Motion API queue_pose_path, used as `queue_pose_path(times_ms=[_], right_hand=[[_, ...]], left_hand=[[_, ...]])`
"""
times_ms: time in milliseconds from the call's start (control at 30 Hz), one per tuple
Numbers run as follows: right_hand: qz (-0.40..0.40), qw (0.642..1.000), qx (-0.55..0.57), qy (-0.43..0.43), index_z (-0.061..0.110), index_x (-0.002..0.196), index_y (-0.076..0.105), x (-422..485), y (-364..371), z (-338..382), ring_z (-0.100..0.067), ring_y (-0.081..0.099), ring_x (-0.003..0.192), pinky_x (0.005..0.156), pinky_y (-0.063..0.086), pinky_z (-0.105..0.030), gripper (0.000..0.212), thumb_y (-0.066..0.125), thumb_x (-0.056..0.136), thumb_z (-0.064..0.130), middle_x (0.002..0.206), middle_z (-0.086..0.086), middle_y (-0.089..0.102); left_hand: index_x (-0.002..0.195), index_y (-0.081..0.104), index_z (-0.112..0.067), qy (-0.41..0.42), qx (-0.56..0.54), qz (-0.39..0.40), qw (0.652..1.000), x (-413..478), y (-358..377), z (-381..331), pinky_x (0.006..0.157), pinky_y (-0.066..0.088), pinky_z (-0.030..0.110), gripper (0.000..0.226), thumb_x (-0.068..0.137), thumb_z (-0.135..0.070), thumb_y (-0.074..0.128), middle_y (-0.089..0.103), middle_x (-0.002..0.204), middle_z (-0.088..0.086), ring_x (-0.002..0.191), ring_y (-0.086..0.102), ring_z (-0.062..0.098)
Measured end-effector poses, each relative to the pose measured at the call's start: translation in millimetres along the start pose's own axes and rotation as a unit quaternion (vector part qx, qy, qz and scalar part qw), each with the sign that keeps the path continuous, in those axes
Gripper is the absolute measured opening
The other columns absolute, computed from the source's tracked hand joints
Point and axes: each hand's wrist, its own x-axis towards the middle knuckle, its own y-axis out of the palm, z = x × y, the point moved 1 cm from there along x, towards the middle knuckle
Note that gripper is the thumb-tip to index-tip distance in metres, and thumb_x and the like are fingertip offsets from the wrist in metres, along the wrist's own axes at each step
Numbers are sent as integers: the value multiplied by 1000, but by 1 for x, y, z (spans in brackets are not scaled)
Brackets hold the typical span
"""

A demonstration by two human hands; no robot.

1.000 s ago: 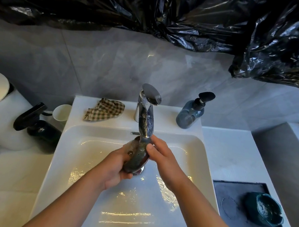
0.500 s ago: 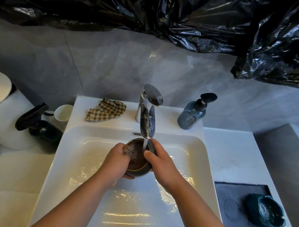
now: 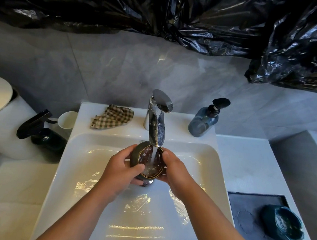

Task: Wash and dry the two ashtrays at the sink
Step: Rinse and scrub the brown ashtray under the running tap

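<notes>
Left hand [image 3: 123, 169]: was bare, with no glove, ring or band on it.
Right hand [image 3: 176, 172]: was bare too, likewise without rings.
Forearms: both were uncovered up to the bottom edge of the view; no sleeve or cuff showed.
Wrists: carried no watch, strap or bracelet.
Nails: looked short and plain where the thumbs showed.

Over the middle of the sink [image 3: 202, 181], right under the faucet [image 3: 156, 123], both hands hold one ashtray [image 3: 151, 163], left hand [image 3: 120, 171] and right hand [image 3: 177, 172] on either side. Behind the basin, a cloth [image 3: 113, 117] lies left of the faucet, a pump bottle [image 3: 204, 122] right. The second ashtray [image 3: 282, 223] sits on a mat [image 3: 249, 229] right of the sink; a mug [image 3: 67, 119] and spray bottle [image 3: 43, 131] stand left.
</notes>
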Motion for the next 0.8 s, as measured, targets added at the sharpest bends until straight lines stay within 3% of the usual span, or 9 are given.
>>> queue_pose_path(times_ms=[100, 200, 300, 367, 433, 500, 567, 667, 800], right_hand=[[10, 999, 39, 25, 18, 128, 62, 4, 2, -3, -28, 68, 114, 98, 56, -47, 43, 26, 109, 31, 121, -11, 71], [7, 994, 99, 51, 15, 124, 65, 5, 5, -4, -30, 68, 114, 100, 55, -48, 48, 26, 109, 37, 116, -12, 74], [47, 979, 182, 76, 10, 129, 63, 7, 8, -4, -34, 64, 121, 111, 43, -55, 60, 22, 108, 48, 123, -17, 71], [50, 973, 209, 87, 5, 130, 61, 9, 9, -4, -36, 63, 122, 112, 41, -56, 62, 23, 108, 48, 125, -22, 69], [42, 971, 216, 89, 2, 132, 59, 10, 10, -3, -37, 63, 121, 110, 45, -54, 58, 27, 108, 45, 125, -25, 68], [29, 972, 213, 91, 3, 135, 55, 9, 12, -1, -36, 62, 120, 106, 49, -49, 53, 35, 107, 42, 127, -25, 66], [13, 974, 208, 92, 4, 134, 56, 8, 12, -2, -33, 61, 119, 104, 52, -45, 49, 44, 105, 40, 125, -25, 64], [-1, 977, 204, 67, 3, 118, 63, 10, 10, -4, -30, 65, 108, 101, 53, -43, 35, 52, 101, 32, 111, -24, 66], [-28, 983, 182, 17, 9, 97, 72, 9, 11, -5, -26, 68, 97, 83, 57, -36, 27, 46, 95, 17, 96, -13, 74]], left_hand=[[110, 63, -40, 27, 27, 1, 999, -3, 0, -4, 59, 62, 36, 57, 84, 11, 65, 69, 107, 6, 98, 70, 20], [118, 57, -41, 43, 57, 3, 997, -2, -2, -2, 61, 62, 33, 63, 83, 12, 66, 63, 117, 1, 106, 63, 12], [117, 54, -49, 63, 112, 10, 992, 0, -5, 6, 77, 62, 33, 71, 81, 9, 70, 59, 125, -8, 116, 57, 9], [118, 53, -52, 99, 178, 6, 979, 0, -6, 10, 92, 53, 18, 73, 80, 8, 71, 57, 124, -19, 117, 54, -5], [117, 52, -52, 124, 213, 0, 969, -2, -5, 11, 88, 44, 3, 74, 80, 10, 70, 52, 121, -30, 112, 48, -19], [120, 52, -49, 135, 242, 4, 961, -3, -5, 13, 91, 45, 5, 73, 81, 11, 68, 47, 118, -41, 111, 44, -25], [126, 52, -44, 137, 268, 17, 954, -3, -6, 16, 96, 49, 13, 71, 83, 11, 67, 45, 117, -44, 113, 45, -21], [137, 49, -34, 118, 249, 8, 961, -3, -3, 17, 103, 48, 23, 65, 88, 5, 66, 46, 129, -22, 123, 49, 2], [144, 35, -38, 6, 138, 27, 990, -6, 10, 16, 99, 43, 25, 80, 84, 5, 63, 47, 135, -14, 126, 48, 12]])
